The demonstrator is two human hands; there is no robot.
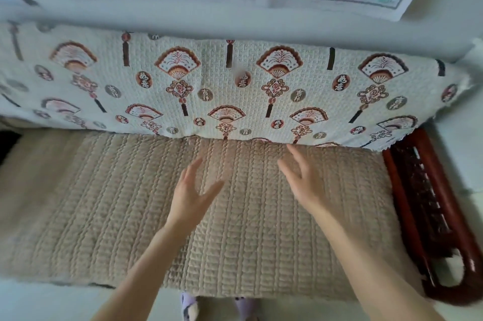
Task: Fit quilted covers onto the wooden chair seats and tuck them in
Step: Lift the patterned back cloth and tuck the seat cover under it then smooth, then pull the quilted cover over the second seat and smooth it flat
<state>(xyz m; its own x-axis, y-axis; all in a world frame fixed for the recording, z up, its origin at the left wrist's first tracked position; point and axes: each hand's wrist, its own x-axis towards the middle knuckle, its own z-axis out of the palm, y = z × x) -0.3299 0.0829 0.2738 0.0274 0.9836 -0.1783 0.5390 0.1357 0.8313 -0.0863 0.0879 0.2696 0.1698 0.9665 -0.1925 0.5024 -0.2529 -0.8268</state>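
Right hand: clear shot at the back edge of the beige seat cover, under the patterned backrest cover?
Probably yes. The right hand is open, its fingertips close to the back edge of the beige seat cover. Nothing lies between, and the patterned backrest cover only drapes over that edge.

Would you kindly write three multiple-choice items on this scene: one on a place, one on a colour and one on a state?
1. The fan-patterned cover is: A upright behind the seat cover; B on the floor; C rolled up.
2. The seat cover's colour: A green; B beige; C black.
3. The left hand and right hand are: A fists; B gripping cloth; C open.
Answers: A, it hangs along the back; B, its quilting is beige; C, fingers are spread, holding nothing.
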